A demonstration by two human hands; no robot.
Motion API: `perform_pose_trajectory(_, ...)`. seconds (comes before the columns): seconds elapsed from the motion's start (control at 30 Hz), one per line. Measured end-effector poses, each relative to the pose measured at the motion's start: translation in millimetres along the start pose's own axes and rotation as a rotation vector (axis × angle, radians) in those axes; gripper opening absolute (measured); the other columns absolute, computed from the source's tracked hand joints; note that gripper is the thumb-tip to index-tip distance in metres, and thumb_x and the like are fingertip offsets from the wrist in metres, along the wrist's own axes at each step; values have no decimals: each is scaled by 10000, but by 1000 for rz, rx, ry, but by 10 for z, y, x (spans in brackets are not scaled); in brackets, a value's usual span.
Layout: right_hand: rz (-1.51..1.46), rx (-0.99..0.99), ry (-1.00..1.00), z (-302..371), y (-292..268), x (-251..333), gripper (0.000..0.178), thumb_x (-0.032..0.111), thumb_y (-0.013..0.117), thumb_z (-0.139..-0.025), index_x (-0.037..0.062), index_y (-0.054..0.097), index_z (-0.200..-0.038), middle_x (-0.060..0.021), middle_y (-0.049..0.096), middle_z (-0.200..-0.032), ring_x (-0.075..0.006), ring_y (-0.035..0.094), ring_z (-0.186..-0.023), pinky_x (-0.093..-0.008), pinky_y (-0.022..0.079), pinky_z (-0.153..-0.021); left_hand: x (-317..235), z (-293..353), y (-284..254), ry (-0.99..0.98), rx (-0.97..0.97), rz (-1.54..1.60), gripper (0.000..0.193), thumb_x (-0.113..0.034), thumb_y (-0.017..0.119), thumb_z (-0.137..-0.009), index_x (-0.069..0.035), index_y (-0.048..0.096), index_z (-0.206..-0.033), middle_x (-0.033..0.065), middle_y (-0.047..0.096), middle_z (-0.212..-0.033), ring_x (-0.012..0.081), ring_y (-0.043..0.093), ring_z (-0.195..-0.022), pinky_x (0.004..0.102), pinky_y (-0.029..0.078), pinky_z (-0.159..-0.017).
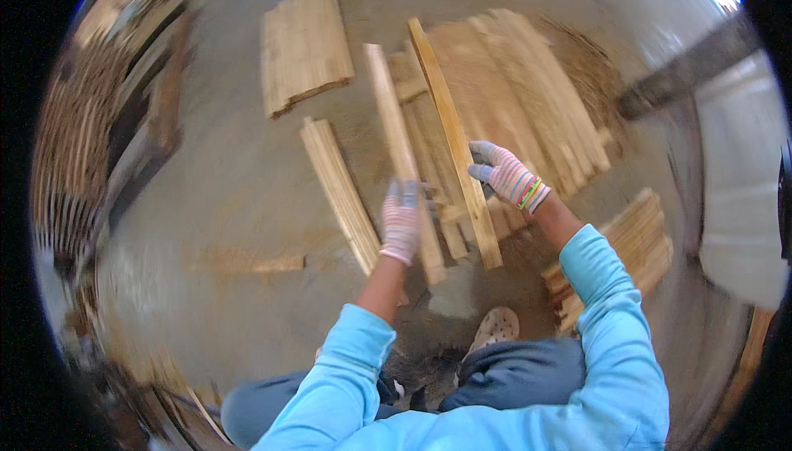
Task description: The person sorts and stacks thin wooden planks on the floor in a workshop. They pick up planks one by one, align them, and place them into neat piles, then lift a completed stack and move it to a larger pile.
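Both my hands wear striped knit gloves with grey fingers. My left hand (402,221) is closed round a pale wooden strip (389,108), which slants up and away from me. In my right hand (507,174) is a second, yellower wooden strip (440,88), gripped at its right edge. The two strips run side by side with a gap between them, above the loose strips (429,150) and the wide pile of wooden strips (507,92). Left of my left hand lies a narrow stack of strips (338,187) on the floor. Motion blurs my left hand.
A neat stack of strips (305,47) lies far left, and a smaller stack (631,245) sits near right. A short piece (276,264) lies on the concrete floor (223,179). Wood is piled along the left wall (78,137). A dark beam (689,67) stands at right.
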State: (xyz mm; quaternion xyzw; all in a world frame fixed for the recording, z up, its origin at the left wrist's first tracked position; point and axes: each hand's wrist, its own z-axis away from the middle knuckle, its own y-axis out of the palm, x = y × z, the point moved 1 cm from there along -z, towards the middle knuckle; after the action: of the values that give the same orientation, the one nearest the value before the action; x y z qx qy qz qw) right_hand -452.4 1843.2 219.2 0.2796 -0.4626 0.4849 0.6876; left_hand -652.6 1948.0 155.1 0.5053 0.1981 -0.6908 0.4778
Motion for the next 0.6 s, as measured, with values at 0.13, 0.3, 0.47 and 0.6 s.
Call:
perform_pose_trajectory(0.13, 186, -542, -177, 941, -677, -316, 542, 100, 670, -897, 34, 503, -1409, -198, 628, -1281, -256, 616, -1156, -380, 485, -989, -90, -19, -126, -73, 133, 127, 291, -354, 530, -1042, -70, 591, -1044, 62, 654, -831, 150, 621, -637, 297, 540, -545)
perform_pose_trajectory(0.3, 742, -1038, 59, 1807, -1374, -1171, 497, 200, 626, -921, 62, 521, -1387, -244, 632, -1211, -368, 634, -1087, -444, 508, -946, -22, -81, 37, 33, 135, 26, 306, -353, 548, -1033, -87, 548, -1184, 49, 655, -926, 144, 607, -661, 282, 529, -561)
perform_pose_trajectory(0.47, 879, -959, 658, 1750, -1679, -1868, 459, 271, 582, -907, 96, 581, -1331, -232, 655, -1211, -413, 634, -1122, -498, 536, -918, 64, -54, 258, -10, 97, 61, 313, -300, 587, -1018, -101, 520, -1250, 42, 635, -923, 145, 586, -635, 284, 508, -532)
perform_pose_trajectory(0.6, 986, -700, 915, 1627, -1861, -2152, 295, 274, 555, -893, 88, 750, -1014, -210, 700, -1158, -356, 682, -1089, -517, 555, -869, -8, -63, 236, -31, 14, 78, 332, -256, 578, -1024, -117, 491, -1313, 41, 630, -923, 137, 572, -619, 275, 497, -516)
